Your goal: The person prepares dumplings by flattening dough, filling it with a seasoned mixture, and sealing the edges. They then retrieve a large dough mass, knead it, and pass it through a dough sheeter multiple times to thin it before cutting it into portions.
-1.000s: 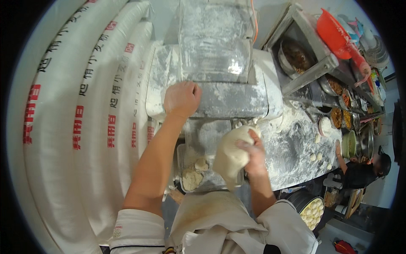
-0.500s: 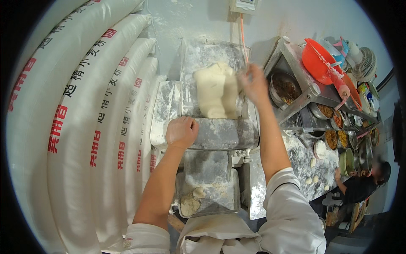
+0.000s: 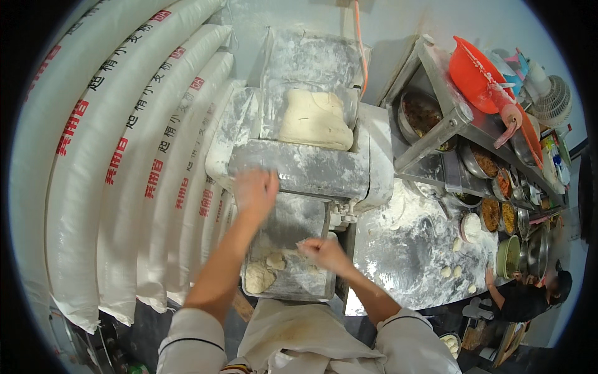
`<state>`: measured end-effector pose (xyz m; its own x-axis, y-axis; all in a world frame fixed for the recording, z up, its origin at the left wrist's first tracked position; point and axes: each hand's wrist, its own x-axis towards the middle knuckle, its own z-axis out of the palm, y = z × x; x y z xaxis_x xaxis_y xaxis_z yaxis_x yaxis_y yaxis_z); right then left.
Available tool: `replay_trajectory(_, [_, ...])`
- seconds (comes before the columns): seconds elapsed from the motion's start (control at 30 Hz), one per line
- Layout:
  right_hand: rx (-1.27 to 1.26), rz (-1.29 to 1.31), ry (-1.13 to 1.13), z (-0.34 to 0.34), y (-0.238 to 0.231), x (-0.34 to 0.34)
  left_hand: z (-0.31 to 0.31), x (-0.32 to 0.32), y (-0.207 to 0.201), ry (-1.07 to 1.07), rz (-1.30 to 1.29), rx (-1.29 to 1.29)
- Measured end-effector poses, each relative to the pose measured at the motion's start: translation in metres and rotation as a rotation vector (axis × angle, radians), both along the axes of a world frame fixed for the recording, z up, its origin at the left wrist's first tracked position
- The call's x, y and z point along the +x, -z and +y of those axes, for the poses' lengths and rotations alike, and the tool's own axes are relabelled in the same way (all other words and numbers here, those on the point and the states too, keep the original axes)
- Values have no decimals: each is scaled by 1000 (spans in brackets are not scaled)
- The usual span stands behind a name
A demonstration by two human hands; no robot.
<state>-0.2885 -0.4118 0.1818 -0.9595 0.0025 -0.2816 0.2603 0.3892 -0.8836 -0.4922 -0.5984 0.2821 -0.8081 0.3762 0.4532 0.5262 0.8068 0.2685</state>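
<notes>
A thick folded sheet of pale dough (image 3: 314, 118) lies on the floured upper tray of a dough sheeter (image 3: 299, 168). My left hand (image 3: 256, 193) is at the sheeter's near edge, left of its middle. Its fingers are smeared by motion. My right hand (image 3: 325, 254) hovers over the lower metal tray (image 3: 305, 288), with the fingers pinched together. Whether anything small is between them I cannot make out. In that tray, left of my right hand, rest a rough lump of dough (image 3: 258, 277) and a smaller scrap (image 3: 276, 260).
Large white flour sacks (image 3: 124, 174) are stacked along the left. On the right, a floury worktable (image 3: 405, 243) holds small dough pieces, beneath a metal shelf (image 3: 458, 124) with an orange-red basin (image 3: 476, 78). Bowls of fillings and a co-worker (image 3: 529, 290) are farther right.
My right hand has left the dough's right side and come down to the lower tray. My left hand has lifted slightly and moves at the sheeter's edge. The view has shifted.
</notes>
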Motion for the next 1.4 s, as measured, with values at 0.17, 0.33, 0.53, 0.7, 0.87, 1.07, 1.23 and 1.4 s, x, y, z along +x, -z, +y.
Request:
replay_trajectory(0.17, [-18,-52,-165,-36,21,42,-76,202,207,-42,-1309,604])
replay_trajectory(0.33, [84,-71,-32,-18,65,8,-14,173,216,-129,-1937,995])
replay_trajectory(0.53, [25,61,463,-6,107,-107,-2,2,319,-30,-897,677])
replay_trajectory(0.7, [-328,362,607,-26,127,-152,-64,-74,357,-96,-1067,912])
replay_trajectory(0.87, [-757,-153,841,18,129,-106,-16,-6,239,-5,-1558,1116])
replay_trajectory(1.07, [-1417,-203,451,10,139,-86,-62,6,248,147,-1810,1432])
replay_trajectory(1.23, [-1340,-335,483,2,113,-66,-51,10,233,112,-1894,1386])
replay_trajectory(1.4, [-1048,-364,640,-15,100,-37,-50,54,207,-107,-1634,1098])
